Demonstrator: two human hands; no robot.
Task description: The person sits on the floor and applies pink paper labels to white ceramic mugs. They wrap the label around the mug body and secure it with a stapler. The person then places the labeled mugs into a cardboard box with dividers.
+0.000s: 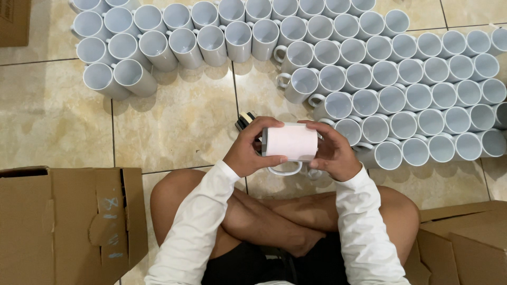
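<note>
A white mug (290, 141) lies on its side between both my hands, wrapped in a sheet of pale paper, its handle pointing down toward my lap. My left hand (252, 148) grips its left end, thumb across the paper. My right hand (331, 150) holds the right end. Both sleeves are white. A small dark object (244, 120) shows on the floor just behind my left hand; what it is I cannot tell.
Several rows of white mugs (338, 68) stand on the beige tiled floor (179, 121) ahead of me. An open cardboard box (68, 221) sits at my left, another box (465, 243) at my right. My crossed legs (274, 216) fill the bottom centre.
</note>
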